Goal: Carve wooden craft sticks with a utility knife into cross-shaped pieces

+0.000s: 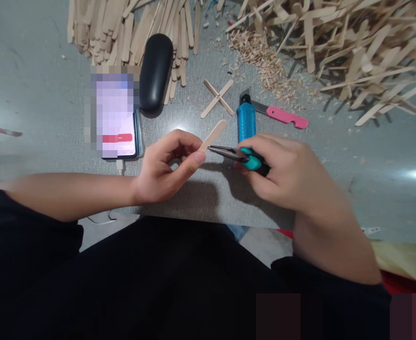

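My left hand (pixel 167 165) pinches a wooden ice-cream stick (pixel 214 134) between thumb and forefinger, its free end angled up and to the right. My right hand (pixel 282 172) is closed round the teal handles of needle-nose pliers (pixel 229 153). The thin metal jaws of the pliers point left and meet the stick just beside my left fingertips. Both hands hover over the grey table near its front edge.
A blue utility knife (pixel 246 120) and a pink-handled cutter (pixel 284 116) lie behind my right hand. A cross of glued sticks (pixel 217 97), a black case (pixel 155 71), a phone (pixel 117 120), heaps of sticks (pixel 130 28) and shavings (pixel 260 56) lie farther back.
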{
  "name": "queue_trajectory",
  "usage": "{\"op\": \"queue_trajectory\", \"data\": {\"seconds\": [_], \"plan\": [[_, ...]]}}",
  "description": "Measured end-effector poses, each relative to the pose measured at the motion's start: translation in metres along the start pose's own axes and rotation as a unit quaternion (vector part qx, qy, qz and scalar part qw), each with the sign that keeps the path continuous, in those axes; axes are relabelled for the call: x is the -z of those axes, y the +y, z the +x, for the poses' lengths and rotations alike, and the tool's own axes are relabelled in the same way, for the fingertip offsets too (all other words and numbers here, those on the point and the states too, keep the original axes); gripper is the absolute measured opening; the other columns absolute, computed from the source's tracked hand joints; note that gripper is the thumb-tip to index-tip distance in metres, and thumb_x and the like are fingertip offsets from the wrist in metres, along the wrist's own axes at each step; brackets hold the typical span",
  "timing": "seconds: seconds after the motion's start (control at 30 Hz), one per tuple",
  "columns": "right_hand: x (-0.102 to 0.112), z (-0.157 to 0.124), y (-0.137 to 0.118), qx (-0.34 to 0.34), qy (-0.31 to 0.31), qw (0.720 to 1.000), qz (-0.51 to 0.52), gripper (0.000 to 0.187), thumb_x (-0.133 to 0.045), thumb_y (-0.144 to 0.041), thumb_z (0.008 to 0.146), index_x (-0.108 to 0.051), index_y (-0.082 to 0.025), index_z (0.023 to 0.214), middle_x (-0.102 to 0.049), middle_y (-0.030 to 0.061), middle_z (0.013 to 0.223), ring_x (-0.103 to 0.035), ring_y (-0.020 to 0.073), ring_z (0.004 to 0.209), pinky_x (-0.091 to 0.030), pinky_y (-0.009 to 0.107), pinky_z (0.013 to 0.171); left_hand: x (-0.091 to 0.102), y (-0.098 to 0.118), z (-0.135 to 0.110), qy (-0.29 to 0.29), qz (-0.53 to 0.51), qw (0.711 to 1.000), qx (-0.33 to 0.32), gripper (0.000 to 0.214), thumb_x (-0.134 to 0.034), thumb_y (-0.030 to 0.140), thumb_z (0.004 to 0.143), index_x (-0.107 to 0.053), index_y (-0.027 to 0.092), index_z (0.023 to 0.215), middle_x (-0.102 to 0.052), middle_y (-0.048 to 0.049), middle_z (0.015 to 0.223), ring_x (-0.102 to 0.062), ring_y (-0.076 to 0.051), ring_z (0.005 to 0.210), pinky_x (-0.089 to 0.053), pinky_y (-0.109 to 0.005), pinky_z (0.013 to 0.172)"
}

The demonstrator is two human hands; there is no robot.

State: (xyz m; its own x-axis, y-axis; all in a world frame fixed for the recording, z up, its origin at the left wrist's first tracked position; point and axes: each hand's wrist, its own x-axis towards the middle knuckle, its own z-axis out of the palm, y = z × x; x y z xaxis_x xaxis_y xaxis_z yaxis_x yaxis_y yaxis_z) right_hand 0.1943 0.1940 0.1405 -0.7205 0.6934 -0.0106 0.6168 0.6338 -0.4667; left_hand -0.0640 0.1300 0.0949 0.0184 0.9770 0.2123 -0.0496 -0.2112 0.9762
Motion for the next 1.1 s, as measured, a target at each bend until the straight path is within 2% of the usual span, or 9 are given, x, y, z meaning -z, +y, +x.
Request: {"op": "queue_trajectory", "data": {"seconds": [0.1, 0.27, 0.37, 0.57, 0.77, 0.87, 0.97, 1.1], "plan": [[0.001, 0.0, -0.001, -0.004, -0.01, 1.0, 0.007, 0.009, -0.063, -0.025, 0.095, -0.066, -0.026, 0.103, -0.074, 0.0073, 0.093, -0.067, 0.0278, 0.08, -0.046, 0.041, 0.069, 0.0, -0.002, -0.001, -0.003, 0.017, 1.0, -0.011, 0.03, -0.077, 0.051, 0.108, -0.074, 0.023, 0.098, -0.069, 0.001, 0.075, -0.06, -0.01, 0.059, -0.049, -0.025, 0.054], [0.003, 0.0, -0.005, -0.025, -0.018, 0.999, 0.03, 0.007, -0.065, -0.024, 0.095, -0.065, -0.028, 0.101, -0.074, 0.0058, 0.089, -0.066, 0.0269, 0.077, -0.044, 0.04, 0.068, 0.002, -0.005, -0.002, 0.01, 0.06, 0.997, -0.054, 0.016, -0.075, 0.037, 0.11, -0.076, 0.023, 0.102, -0.067, 0.0021, 0.076, -0.057, -0.008, 0.058, -0.048, -0.024, 0.055], [0.004, 0.001, -0.007, -0.04, -0.022, 0.998, 0.035, 0.004, -0.066, -0.027, 0.096, -0.065, -0.029, 0.1, -0.073, 0.0056, 0.088, -0.065, 0.0271, 0.075, -0.043, 0.041, 0.067, 0.002, -0.006, -0.001, 0.025, 0.082, 0.994, -0.064, 0.017, -0.075, 0.039, 0.109, -0.078, 0.023, 0.101, -0.065, 0.0016, 0.074, -0.055, -0.009, 0.058, -0.048, -0.024, 0.055], [0.001, 0.0, 0.0, -0.051, -0.01, 0.999, 0.005, 0.001, -0.067, -0.028, 0.096, -0.067, -0.028, 0.097, -0.072, 0.0061, 0.085, -0.064, 0.0267, 0.074, -0.039, 0.04, 0.066, 0.0, -0.008, -0.001, 0.019, 0.045, 0.999, -0.005, 0.022, -0.078, 0.042, 0.108, -0.076, 0.021, 0.1, -0.067, 0.002, 0.074, -0.056, -0.008, 0.055, -0.046, -0.023, 0.052], [0.005, 0.0, 0.006, -0.075, 0.004, 0.995, -0.063, 0.006, -0.07, -0.03, 0.093, -0.069, -0.026, 0.097, -0.067, 0.0053, 0.077, -0.058, 0.0241, 0.066, -0.035, 0.038, 0.062, 0.0, -0.01, 0.004, 0.016, 0.008, 0.998, 0.065, 0.015, -0.081, 0.03, 0.102, -0.072, 0.019, 0.096, -0.065, 0.0042, 0.068, -0.056, -0.006, 0.053, -0.044, -0.018, 0.047], [0.005, 0.001, 0.008, -0.084, 0.0, 0.994, -0.076, 0.008, -0.067, -0.031, 0.095, -0.069, -0.025, 0.099, -0.071, 0.0072, 0.081, -0.062, 0.0258, 0.069, -0.036, 0.039, 0.062, -0.001, -0.01, 0.006, 0.02, -0.009, 0.998, 0.065, 0.011, -0.078, 0.023, 0.101, -0.069, 0.019, 0.095, -0.064, 0.0051, 0.067, -0.056, -0.006, 0.051, -0.045, -0.016, 0.046], [0.003, 0.0, 0.016, -0.064, 0.013, 0.994, -0.089, 0.009, -0.067, -0.03, 0.094, -0.069, -0.026, 0.101, -0.077, 0.0096, 0.09, -0.07, 0.0309, 0.08, -0.04, 0.041, 0.066, -0.002, -0.011, 0.006, 0.031, -0.031, 0.997, 0.061, 0.01, -0.078, 0.021, 0.1, -0.069, 0.019, 0.095, -0.065, 0.0053, 0.068, -0.056, -0.005, 0.049, -0.046, -0.014, 0.044], [0.003, 0.0, 0.029, -0.043, 0.033, 0.993, -0.106, 0.017, -0.067, -0.027, 0.089, -0.071, -0.027, 0.105, -0.083, 0.0114, 0.102, -0.074, 0.0332, 0.092, -0.043, 0.042, 0.07, -0.002, -0.016, 0.005, 0.041, -0.058, 0.996, 0.059, 0.019, -0.082, 0.033, 0.103, -0.07, 0.02, 0.097, -0.064, 0.0058, 0.069, -0.056, -0.004, 0.047, -0.047, -0.013, 0.042]]}}
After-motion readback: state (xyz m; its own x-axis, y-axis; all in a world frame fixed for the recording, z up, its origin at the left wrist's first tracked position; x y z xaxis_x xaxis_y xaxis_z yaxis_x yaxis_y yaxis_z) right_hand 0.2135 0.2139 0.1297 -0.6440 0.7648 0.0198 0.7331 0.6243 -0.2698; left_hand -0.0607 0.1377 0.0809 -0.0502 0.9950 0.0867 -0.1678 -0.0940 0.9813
